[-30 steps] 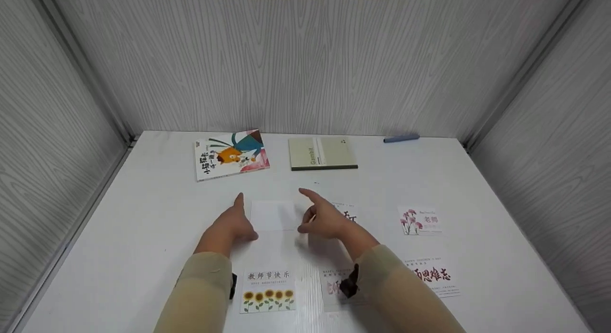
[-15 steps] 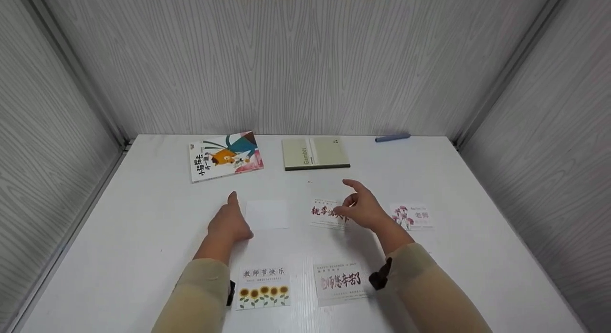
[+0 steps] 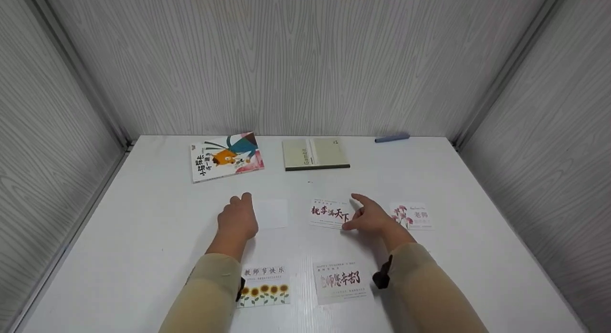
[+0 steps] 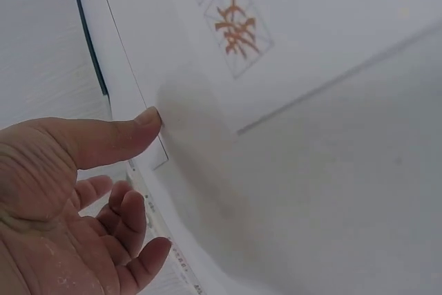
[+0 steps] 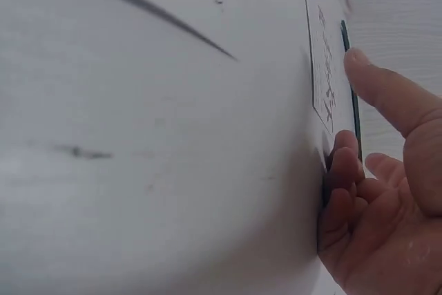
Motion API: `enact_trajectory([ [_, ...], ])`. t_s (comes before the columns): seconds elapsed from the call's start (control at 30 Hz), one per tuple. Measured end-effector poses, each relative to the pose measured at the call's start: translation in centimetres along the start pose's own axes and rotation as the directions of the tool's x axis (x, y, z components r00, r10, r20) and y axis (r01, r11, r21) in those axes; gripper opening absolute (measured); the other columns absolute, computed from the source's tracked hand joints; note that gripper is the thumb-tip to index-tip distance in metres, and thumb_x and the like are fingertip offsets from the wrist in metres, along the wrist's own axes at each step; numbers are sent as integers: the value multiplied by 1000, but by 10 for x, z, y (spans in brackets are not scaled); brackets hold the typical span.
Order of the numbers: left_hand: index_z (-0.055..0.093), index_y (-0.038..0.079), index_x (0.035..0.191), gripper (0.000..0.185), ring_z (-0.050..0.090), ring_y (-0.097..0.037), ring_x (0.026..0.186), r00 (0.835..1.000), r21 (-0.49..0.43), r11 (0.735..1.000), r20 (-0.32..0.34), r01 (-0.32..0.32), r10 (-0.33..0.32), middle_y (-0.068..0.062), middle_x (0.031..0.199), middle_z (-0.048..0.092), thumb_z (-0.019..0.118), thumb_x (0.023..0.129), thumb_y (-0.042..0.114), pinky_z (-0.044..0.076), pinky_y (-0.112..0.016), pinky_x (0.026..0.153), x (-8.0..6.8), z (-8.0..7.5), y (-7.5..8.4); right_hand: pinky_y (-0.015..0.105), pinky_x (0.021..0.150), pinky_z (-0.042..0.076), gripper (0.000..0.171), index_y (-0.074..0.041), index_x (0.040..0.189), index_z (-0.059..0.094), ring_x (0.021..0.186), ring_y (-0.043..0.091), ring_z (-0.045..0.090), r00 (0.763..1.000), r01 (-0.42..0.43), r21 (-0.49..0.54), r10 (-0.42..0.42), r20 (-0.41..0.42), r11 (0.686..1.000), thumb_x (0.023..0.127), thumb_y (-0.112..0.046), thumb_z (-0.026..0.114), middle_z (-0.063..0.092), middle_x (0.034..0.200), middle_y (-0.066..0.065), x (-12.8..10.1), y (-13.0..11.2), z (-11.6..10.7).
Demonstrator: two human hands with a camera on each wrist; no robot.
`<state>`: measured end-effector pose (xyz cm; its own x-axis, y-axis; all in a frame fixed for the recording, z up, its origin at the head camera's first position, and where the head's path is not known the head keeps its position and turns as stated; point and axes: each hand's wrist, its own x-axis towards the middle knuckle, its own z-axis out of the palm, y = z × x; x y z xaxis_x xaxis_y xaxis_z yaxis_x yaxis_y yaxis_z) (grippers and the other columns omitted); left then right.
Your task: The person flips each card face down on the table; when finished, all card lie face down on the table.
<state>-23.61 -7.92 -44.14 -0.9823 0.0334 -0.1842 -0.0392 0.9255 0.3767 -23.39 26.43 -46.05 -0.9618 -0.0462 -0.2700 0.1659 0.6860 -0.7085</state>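
In the head view a blank white card lies on the table with my left hand at its left edge. The left thumb reaches that card's edge in the left wrist view, while the other fingers curl loosely. My right hand is at the right edge of a card with red lettering. Its thumb is by the lower right corner and its index finger stretches along the upper right. Seen in the right wrist view, the remaining fingers bend beside that card. Neither card is gripped.
A sunflower card and another red-lettered card lie nearer me. Right of my right hand is a pink flower card. Along the back are a picture book, a green notebook and a blue pen.
My right hand has moved right from the blank card, across the red-lettered card to its right edge. My left hand has shifted slightly right, its fingers more bent. The head view has shifted a little.
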Motion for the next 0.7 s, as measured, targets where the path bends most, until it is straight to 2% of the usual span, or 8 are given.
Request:
enact_trajectory([
  [0.17, 36, 0, 160, 65, 56, -45, 133, 998, -44, 997, 1, -56, 56, -29, 145, 54, 62, 100, 1, 45, -59, 110, 7, 7, 19, 35, 79, 48, 107, -11, 165, 37, 80, 20, 60, 1000, -4, -58, 4, 4, 998, 76, -18, 97, 66, 96, 7, 2, 0, 1],
  [0.3, 49, 4, 152, 59, 59, -40, 132, 994, -84, 991, 30, -103, 106, -22, 141, 62, 69, 96, 0, 47, -55, 109, 12, 13, 44, 35, 79, 48, 107, -11, 164, 38, 81, 19, 61, 999, -39, -61, 40, 13, 997, 75, -17, 98, 66, 98, 7, 3, 2, 0],
  [0.43, 59, 9, 146, 56, 61, -35, 130, 987, -136, 983, 87, -120, 133, -15, 139, 66, 77, 93, 5, 47, -55, 109, 16, 18, 69, 35, 77, 48, 106, -12, 164, 39, 80, 19, 61, 997, -71, -65, 72, 10, 995, 76, -15, 97, 67, 98, 7, 3, 1, -3],
  [0.57, 60, 13, 148, 61, 59, -34, 132, 978, -162, 976, 124, -147, 168, -13, 144, 64, 80, 91, 6, 45, -56, 112, 22, 24, 88, 37, 81, 48, 105, -12, 164, 38, 82, 20, 62, 996, -86, -66, 87, 4, 994, 77, -13, 96, 67, 99, 7, 2, -1, -4],
  [0.7, 56, 13, 153, 75, 59, -33, 130, 970, -153, 973, 145, -170, 193, -14, 146, 62, 85, 84, 6, 43, -55, 113, 31, 31, 98, 38, 86, 48, 105, -14, 164, 39, 86, 21, 63, 994, -105, -30, 106, 15, 994, 76, -10, 95, 67, 102, 7, 3, -4, -1],
])
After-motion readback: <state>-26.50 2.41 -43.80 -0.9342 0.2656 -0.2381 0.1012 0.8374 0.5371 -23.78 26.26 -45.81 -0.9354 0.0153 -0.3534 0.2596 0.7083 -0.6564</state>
